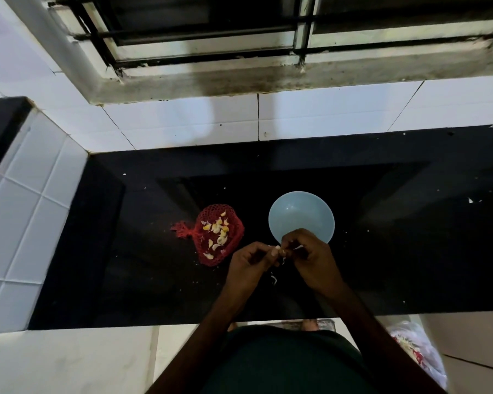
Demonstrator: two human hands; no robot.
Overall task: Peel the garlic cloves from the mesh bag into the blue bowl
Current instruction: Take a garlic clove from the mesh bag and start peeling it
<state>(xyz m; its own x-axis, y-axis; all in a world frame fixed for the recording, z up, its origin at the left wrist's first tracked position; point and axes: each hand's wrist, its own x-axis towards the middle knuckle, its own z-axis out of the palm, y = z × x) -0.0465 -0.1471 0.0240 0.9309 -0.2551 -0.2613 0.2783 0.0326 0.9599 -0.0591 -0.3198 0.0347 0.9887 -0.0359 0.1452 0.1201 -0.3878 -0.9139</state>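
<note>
Dark green shirt (282,365) filled the bottom of the view, and both forearms ran up from it onto the black countertop (154,280). Left hand (249,261) and right hand (310,260) met just at the near rim of the blue bowl (296,211). Fingers on both were curled, and the tips of each pinched one small garlic clove (279,250) between them. A white curl of skin stuck out on the right hand's side, and a thin scrap of peel (273,279) showed just below the hands.

The bowl looked bare inside, though the right hand hid its near edge. To its left and apart from it lay the red mesh bag (211,213), flat on the counter. Pale and yellowish cloves (218,228) showed there, in or on the mesh, hard to say which.

So this was mid-peel on what looked like an early clove, with plenty left to do. The sound play, I reckoned, was for the left hand to hold the clove firm without crushing it. The right could then catch the loose skin with a nail and strip it along the length. The stripping was best done short of the rim — so skin fell on the counter, not in the bowl — and only the bare clove carried over and dropped in.
</note>
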